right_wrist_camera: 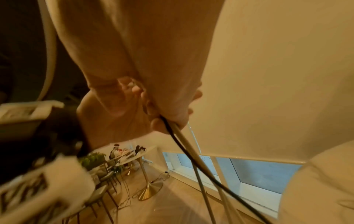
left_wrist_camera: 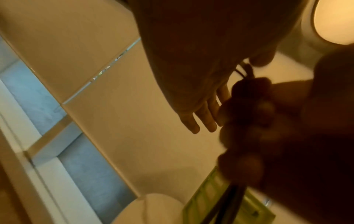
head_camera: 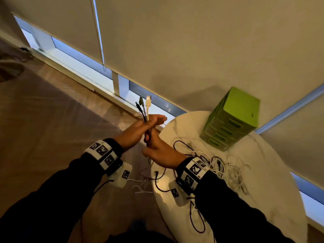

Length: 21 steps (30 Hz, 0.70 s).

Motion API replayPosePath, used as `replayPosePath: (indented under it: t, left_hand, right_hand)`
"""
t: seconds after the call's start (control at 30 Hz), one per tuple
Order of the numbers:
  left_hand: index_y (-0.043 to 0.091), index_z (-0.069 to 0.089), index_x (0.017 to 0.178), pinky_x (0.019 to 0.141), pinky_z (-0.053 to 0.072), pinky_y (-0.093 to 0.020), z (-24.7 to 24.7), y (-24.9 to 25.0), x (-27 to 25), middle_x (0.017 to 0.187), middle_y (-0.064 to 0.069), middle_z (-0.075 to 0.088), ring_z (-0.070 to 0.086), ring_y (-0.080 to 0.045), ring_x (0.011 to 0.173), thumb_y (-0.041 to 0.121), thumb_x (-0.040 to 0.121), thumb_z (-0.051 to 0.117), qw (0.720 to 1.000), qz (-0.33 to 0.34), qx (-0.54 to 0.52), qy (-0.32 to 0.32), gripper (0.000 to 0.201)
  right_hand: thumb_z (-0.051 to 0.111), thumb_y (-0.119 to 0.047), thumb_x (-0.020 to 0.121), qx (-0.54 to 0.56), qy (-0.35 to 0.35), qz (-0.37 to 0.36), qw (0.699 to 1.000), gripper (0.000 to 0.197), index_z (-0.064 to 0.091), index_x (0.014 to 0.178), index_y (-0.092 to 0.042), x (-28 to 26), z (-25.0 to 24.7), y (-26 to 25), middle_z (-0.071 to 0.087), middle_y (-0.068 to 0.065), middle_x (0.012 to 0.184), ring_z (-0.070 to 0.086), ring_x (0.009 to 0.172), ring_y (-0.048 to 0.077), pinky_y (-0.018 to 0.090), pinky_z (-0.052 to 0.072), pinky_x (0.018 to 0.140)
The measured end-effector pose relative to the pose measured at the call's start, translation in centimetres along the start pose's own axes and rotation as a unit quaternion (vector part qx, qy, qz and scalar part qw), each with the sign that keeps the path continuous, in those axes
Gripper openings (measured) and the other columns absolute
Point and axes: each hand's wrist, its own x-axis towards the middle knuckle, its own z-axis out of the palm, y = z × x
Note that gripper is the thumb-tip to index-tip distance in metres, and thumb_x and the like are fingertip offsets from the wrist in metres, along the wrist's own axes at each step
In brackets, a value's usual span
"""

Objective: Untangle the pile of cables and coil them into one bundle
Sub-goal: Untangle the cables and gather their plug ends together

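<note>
Black long sleeves (head_camera: 52, 199) on both arms. White wristbands (head_camera: 102, 153) printed with black square marker codes, strapped over black cuffs. Small white camera box (head_camera: 123, 174) at 6 o'clock under each wrist, thin dark cable trailing off.

The head camera looks steeply down from above onto the round white marble-topped table (head_camera: 263, 172), with the green plastic drawer box (head_camera: 233, 118) at its far edge. The left wrist camera sits very close beside the table, facing the box (left_wrist_camera: 203, 203) and the window blinds behind it. The right wrist camera faces away from the table, toward another gold-legged table (right_wrist_camera: 147, 191).
</note>
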Motion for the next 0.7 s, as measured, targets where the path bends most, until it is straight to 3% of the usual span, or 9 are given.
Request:
replayPosePath:
  t: [0.07, 0.13, 0.2, 0.27, 0.37, 0.43, 0.5, 0.57, 0.7]
  left_hand:
    - [0.039, 0.07, 0.113, 0.077, 0.046, -0.034, 0.4, 0.6, 0.7, 0.117, 0.002, 0.071, 0.065, -0.01, 0.09, 0.041, 0.108, 0.034, 0.999, 0.002, 0.048, 0.0, 0.036]
    - [0.037, 0.07, 0.094, 0.075, 0.044, -0.028, 0.8, 1.0, 0.9, 0.13, 0.005, 0.067, 0.063, 0.001, 0.081, 0.039, 0.109, 0.031, 0.996, 0.002, 0.086, -0.025, 0.042]
    - [0.017, 0.065, 0.091, 0.093, 0.041, -0.026, 0.7, 1.1, 1.0, 0.133, 0.013, 0.064, 0.061, 0.005, 0.107, 0.036, 0.11, 0.029, 0.989, -0.003, 0.13, -0.076, 0.044]
    - [0.007, 0.061, 0.09, 0.106, 0.032, -0.024, 0.8, 1.7, 1.1, 0.13, 0.019, 0.065, 0.052, 0.004, 0.126, 0.034, 0.11, 0.028, 0.977, -0.006, 0.16, -0.138, 0.047]
    - [0.012, 0.071, 0.101, 0.106, 0.033, -0.024, 1.2, 2.0, 1.1, 0.1, 0.024, 0.067, 0.057, 0.001, 0.113, 0.04, 0.108, 0.027, 0.965, -0.021, 0.185, -0.182, 0.052]
    - [0.011, 0.073, 0.102, 0.105, 0.037, -0.03, 1.4, 1.4, 1.3, 0.092, 0.021, 0.068, 0.061, -0.006, 0.106, 0.044, 0.108, 0.026, 0.971, -0.031, 0.185, -0.149, 0.057]
    - [0.007, 0.061, 0.081, 0.109, 0.037, -0.036, 1.2, 0.2, 1.9, 0.104, 0.013, 0.075, 0.062, -0.012, 0.112, 0.041, 0.109, 0.026, 0.983, -0.029, 0.159, -0.082, 0.057]
    - [0.011, 0.048, 0.072, 0.113, 0.036, -0.041, 1.0, -1.1, 2.6, 0.1, 0.003, 0.077, 0.065, -0.014, 0.112, 0.038, 0.11, 0.027, 0.993, -0.031, 0.116, -0.02, 0.051]
    - [0.011, 0.047, 0.072, 0.108, 0.044, -0.05, 1.5, -3.0, 3.3, 0.079, -0.002, 0.073, 0.07, -0.026, 0.1, 0.035, 0.11, 0.03, 0.998, -0.041, 0.039, 0.021, 0.048]
  right_hand:
    - [0.057, -0.006, 0.081, -0.022, 0.015, 0.012, 1.0, 0.066, 0.024, 0.139, -0.003, -0.5, 0.6, 0.8, 0.042, 0.016, 0.112, 0.047, 0.093, 0.02, 0.043, 0.045, 0.075]
    - [0.059, -0.001, 0.086, 0.021, 0.021, 0.041, 0.999, 0.056, 0.031, 0.135, 0.002, -1.0, 0.4, 1.5, 0.049, 0.016, 0.114, 0.052, 0.1, 0.026, 0.041, 0.049, 0.084]
    - [0.062, -0.006, 0.093, 0.017, -0.017, 0.074, 0.997, 0.037, 0.05, 0.128, 0.0, -1.1, -0.6, 2.2, 0.06, 0.013, 0.115, 0.06, 0.103, 0.022, 0.037, 0.051, 0.093]
    - [0.061, -0.022, 0.1, -0.1, -0.088, 0.11, 0.985, 0.024, 0.066, 0.119, -0.01, -1.3, -1.7, 3.6, 0.067, 0.006, 0.117, 0.063, 0.108, 0.021, 0.035, 0.049, 0.1]
    - [0.053, -0.027, 0.103, -0.269, -0.087, 0.13, 0.95, 0.029, 0.064, 0.125, -0.011, -0.9, -2.5, 6.3, 0.067, 0.011, 0.122, 0.061, 0.113, 0.031, 0.044, 0.047, 0.1]
    - [0.058, -0.025, 0.1, -0.279, -0.032, 0.117, 0.953, 0.04, 0.054, 0.137, -0.011, -0.8, -3.0, 7.9, 0.06, 0.014, 0.134, 0.057, 0.122, 0.033, 0.046, 0.046, 0.102]
    - [0.068, -0.032, 0.094, -0.266, -0.025, 0.124, 0.956, 0.066, 0.038, 0.15, -0.013, -1.6, -3.4, 9.5, 0.044, 0.012, 0.151, 0.045, 0.136, 0.029, 0.042, 0.038, 0.112]
    - [0.074, -0.04, 0.089, -0.243, -0.005, 0.172, 0.955, 0.084, 0.029, 0.155, -0.014, -3.5, -3.4, 11.6, 0.034, 0.011, 0.156, 0.039, 0.14, 0.027, 0.042, 0.036, 0.115]
    - [0.062, -0.037, 0.096, -0.275, -0.046, 0.297, 0.913, 0.07, 0.029, 0.154, -0.014, -8.7, -3.5, 15.8, 0.031, 0.013, 0.154, 0.037, 0.141, 0.031, 0.04, 0.034, 0.115]
